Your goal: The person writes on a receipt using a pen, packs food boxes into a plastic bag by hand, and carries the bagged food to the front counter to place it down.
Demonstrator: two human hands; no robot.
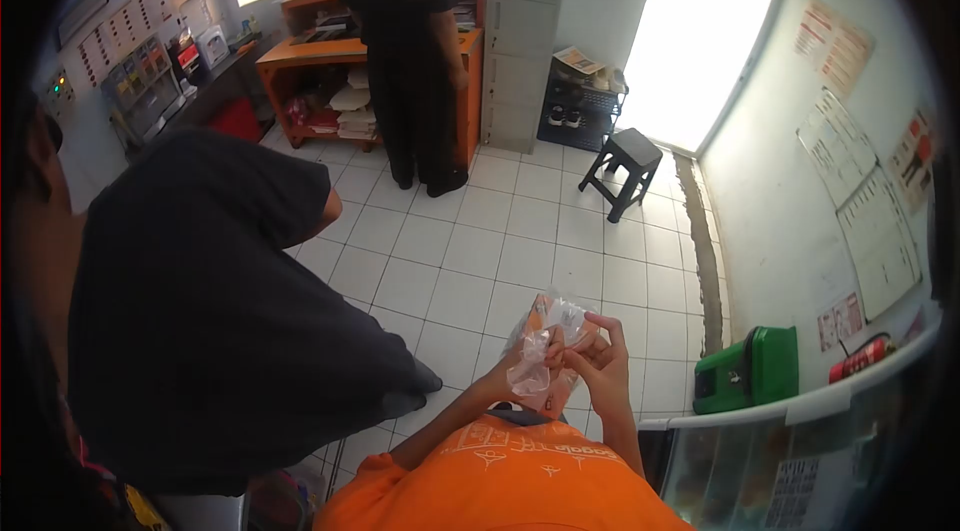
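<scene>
Close in front of my orange shirt, both hands are at a crinkled clear plastic bag (530, 376) with an orange and white packet (560, 316) in or behind it. My left hand (510, 381) is on the bag's left side, its fingers partly hidden by the plastic. My right hand (600, 361) is on the right, with its thumb and fingers closed at the bag's edge near the fingertips of the left.
A person in dark clothes (210, 311) is close on my left. Another person (405, 61) stands at an orange desk (310, 51). A black stool (630, 151), a green bin (750, 371) and a glass-topped case (780, 461) are on the right.
</scene>
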